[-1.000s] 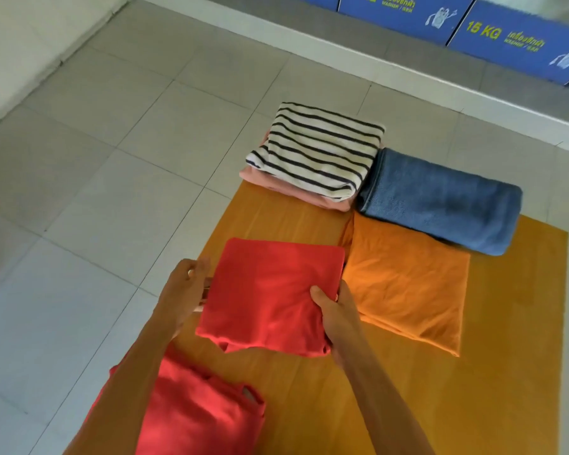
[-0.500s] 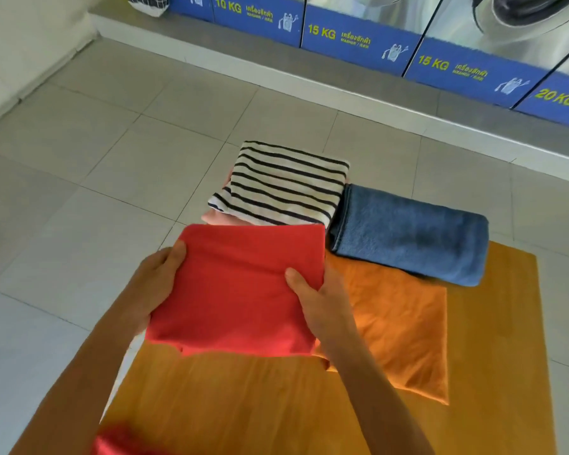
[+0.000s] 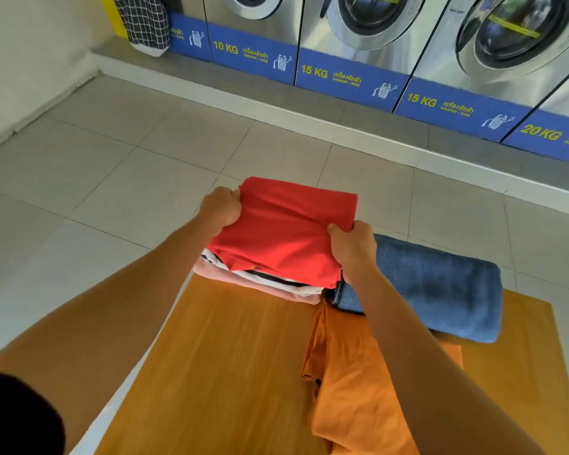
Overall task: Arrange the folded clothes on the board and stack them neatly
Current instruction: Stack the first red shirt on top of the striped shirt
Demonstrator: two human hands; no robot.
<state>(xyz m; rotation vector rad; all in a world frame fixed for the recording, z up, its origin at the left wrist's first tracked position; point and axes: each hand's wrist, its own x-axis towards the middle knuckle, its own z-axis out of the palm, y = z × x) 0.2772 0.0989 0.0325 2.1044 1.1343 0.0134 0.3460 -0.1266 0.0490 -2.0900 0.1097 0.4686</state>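
Note:
A folded red garment lies over the far-left stack, held at both side edges. My left hand grips its left edge and my right hand grips its right edge. Under it the striped garment and a pink garment show only at their near edges. A folded blue towel lies to the right of the stack. A folded orange garment lies nearer me on the wooden board, partly under my right forearm.
The board rests on a pale tiled floor. A raised step with a row of washing machines runs along the far side. A checked laundry bag stands at the far left by the wall.
Both hands have carried the red garment away from me, from the board's near part onto the striped stack. The view has tilted up, bringing the washing machines in.

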